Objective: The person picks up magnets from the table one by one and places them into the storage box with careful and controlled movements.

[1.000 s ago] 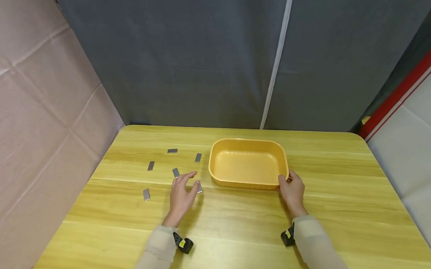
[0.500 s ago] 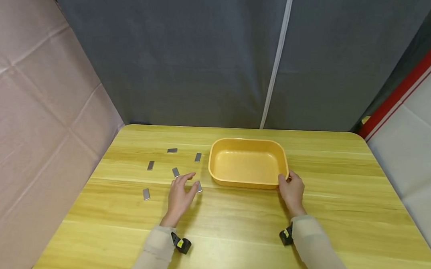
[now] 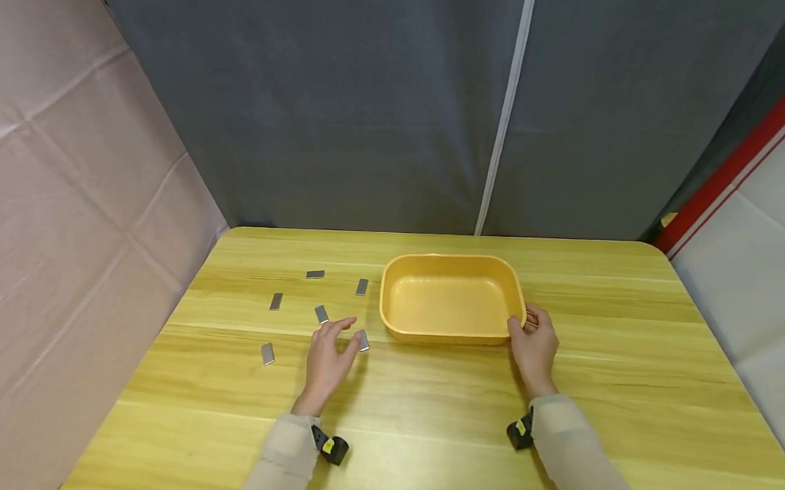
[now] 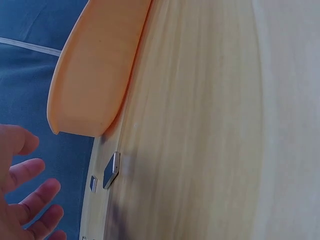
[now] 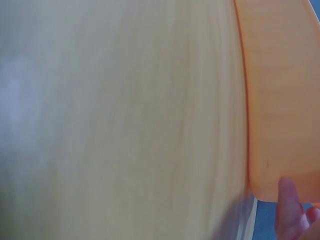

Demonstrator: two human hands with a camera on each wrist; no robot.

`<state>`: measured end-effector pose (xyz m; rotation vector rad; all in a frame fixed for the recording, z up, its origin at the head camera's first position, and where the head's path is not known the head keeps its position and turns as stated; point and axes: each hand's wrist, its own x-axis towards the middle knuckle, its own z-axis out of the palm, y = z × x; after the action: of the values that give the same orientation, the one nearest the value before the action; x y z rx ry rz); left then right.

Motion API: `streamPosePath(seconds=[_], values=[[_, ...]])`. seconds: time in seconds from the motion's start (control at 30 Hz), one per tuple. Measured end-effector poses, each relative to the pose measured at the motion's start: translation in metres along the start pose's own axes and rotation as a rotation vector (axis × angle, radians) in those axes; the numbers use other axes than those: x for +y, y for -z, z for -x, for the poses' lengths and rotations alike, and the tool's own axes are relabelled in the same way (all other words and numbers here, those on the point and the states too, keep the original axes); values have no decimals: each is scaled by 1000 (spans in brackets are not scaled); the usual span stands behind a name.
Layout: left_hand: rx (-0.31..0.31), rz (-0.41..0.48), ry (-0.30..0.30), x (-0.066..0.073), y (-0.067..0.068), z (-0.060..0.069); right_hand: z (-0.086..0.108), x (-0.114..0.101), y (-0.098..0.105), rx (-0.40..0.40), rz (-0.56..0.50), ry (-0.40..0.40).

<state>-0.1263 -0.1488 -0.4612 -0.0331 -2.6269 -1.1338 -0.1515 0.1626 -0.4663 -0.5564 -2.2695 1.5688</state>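
A yellow plastic tub (image 3: 451,331) stands on the table. My right hand (image 3: 534,352) holds its near right corner, thumb on the outer wall and the other fingers around the right end; in the right wrist view the thumb (image 5: 288,200) lies against the tub's wall. To the left my left hand (image 3: 327,359) hovers over the table with thumb and fingers apart, holding nothing. Beside its thumb lies a small flat grey rectangular piece (image 3: 363,341), partly covered in the head view. Another such piece (image 3: 321,313) lies just beyond the fingers. In the left wrist view the fingers (image 4: 37,200) are spread.
More grey pieces lie scattered on the left: one at the back (image 3: 315,274), one near the tub (image 3: 361,287), and others farther left (image 3: 275,301). A dark curtain (image 3: 359,112) hangs behind the wooden table (image 3: 423,436). Pale sheets flank both sides.
Very little differs. My left hand has shifted slightly left, and the fingers of my right hand have moved a little at the tub's corner. Tub and pieces stay put.
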Motion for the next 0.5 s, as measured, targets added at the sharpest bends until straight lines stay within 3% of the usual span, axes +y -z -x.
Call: streamPosePath(seconds=[0.2,0.5], values=[[5,-24,-6,-2,3,0,0,-1,-2,33,27,28],[-43,-40,17,-4,3,1,2,-2,-2,50,9,44]])
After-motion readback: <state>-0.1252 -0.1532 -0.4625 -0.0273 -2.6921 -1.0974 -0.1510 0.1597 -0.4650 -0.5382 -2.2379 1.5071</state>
